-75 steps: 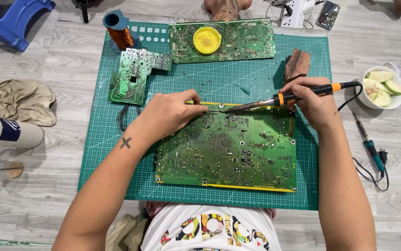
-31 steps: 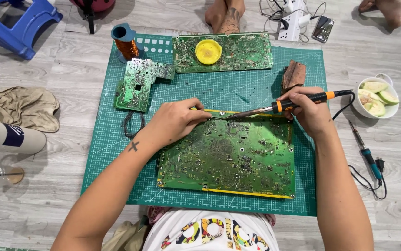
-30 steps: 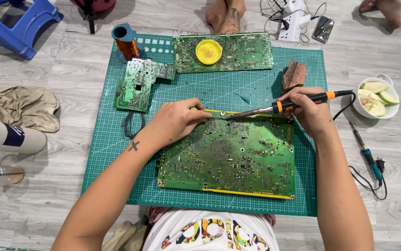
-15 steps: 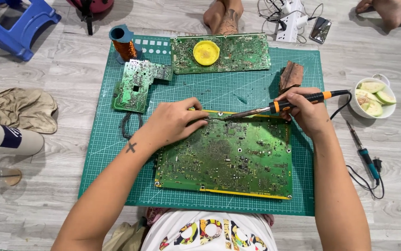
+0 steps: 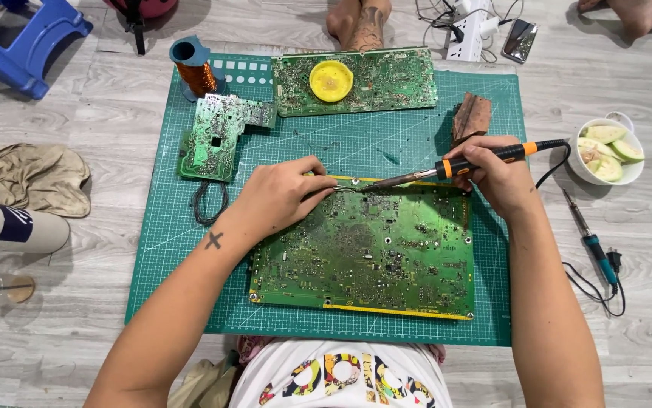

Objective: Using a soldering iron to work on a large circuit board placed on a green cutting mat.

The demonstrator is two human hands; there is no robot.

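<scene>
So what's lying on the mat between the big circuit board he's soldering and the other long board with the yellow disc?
In the head view, only bare green cutting mat separates the large circuit board from the long board carrying the yellow disc.

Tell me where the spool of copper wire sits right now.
In the head view, the spool of copper wire stands at the far left corner of the green cutting mat, just beyond the small circuit board.

Green circuit board (image 5: 386,257), orange-black soldering iron (image 5: 484,159), green gridded mat (image 5: 175,257), yellow disc (image 5: 330,81)
</scene>
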